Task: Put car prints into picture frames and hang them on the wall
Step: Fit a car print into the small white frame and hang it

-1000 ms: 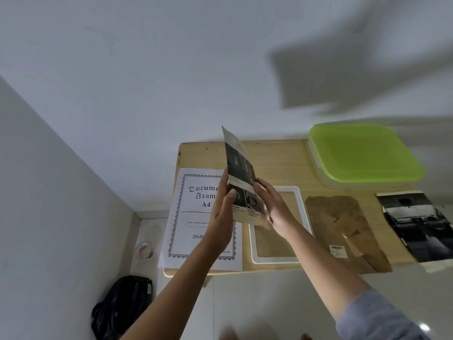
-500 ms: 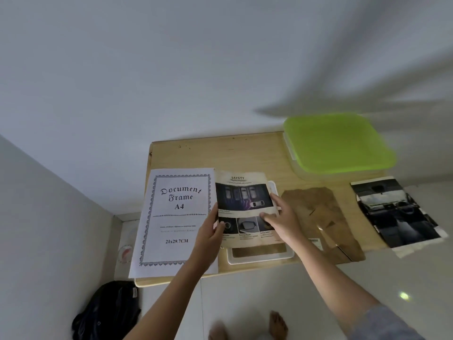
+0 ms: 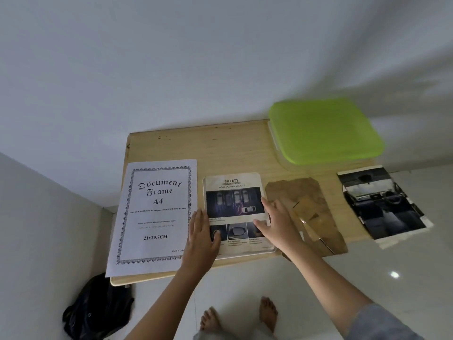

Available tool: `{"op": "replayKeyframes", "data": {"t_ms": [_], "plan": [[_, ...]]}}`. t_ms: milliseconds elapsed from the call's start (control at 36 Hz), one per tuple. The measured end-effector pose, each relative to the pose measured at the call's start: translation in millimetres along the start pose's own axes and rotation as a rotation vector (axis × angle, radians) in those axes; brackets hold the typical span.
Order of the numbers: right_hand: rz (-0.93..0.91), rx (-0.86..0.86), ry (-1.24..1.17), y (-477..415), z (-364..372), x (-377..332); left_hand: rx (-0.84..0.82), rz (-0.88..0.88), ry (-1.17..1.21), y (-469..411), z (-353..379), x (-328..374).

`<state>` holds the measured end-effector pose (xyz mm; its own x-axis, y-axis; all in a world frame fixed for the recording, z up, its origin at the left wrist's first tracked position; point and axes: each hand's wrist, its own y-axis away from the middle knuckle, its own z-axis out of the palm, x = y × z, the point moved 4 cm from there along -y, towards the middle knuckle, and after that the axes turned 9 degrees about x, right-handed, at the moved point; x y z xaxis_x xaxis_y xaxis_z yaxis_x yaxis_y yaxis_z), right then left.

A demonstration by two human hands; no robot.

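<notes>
A car print headed "SAFETY" (image 3: 235,195) lies flat inside the white picture frame (image 3: 247,255) on the wooden table (image 3: 220,148). My left hand (image 3: 202,231) presses its lower left edge with straight fingers. My right hand (image 3: 277,222) rests flat on its right edge. The brown frame backing board (image 3: 308,212) lies just right of the frame. A second, dark car-interior print (image 3: 382,204) lies at the table's right end, hanging over the edge. The "Document Frame A4" insert sheet (image 3: 154,214) lies to the left.
A green-lidded plastic box (image 3: 323,131) stands at the table's back right against the white wall. A black bag (image 3: 95,307) sits on the floor under the table's left corner. My bare feet (image 3: 240,317) stand on the white tiles.
The car print was held upright in both hands, then was laid down into the frame. Both hands have gone from gripping it to lying flat on it.
</notes>
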<state>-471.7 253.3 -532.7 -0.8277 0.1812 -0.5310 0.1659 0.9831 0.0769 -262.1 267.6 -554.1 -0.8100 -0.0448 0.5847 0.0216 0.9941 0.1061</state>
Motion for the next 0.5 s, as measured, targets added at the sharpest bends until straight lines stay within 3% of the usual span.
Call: {"op": "replayKeyframes", "data": {"t_ms": [500], "plan": [[-0.055,-0.022,0.039,4,4,-1,-0.030,0.058,-0.087,16,0,6]]}}
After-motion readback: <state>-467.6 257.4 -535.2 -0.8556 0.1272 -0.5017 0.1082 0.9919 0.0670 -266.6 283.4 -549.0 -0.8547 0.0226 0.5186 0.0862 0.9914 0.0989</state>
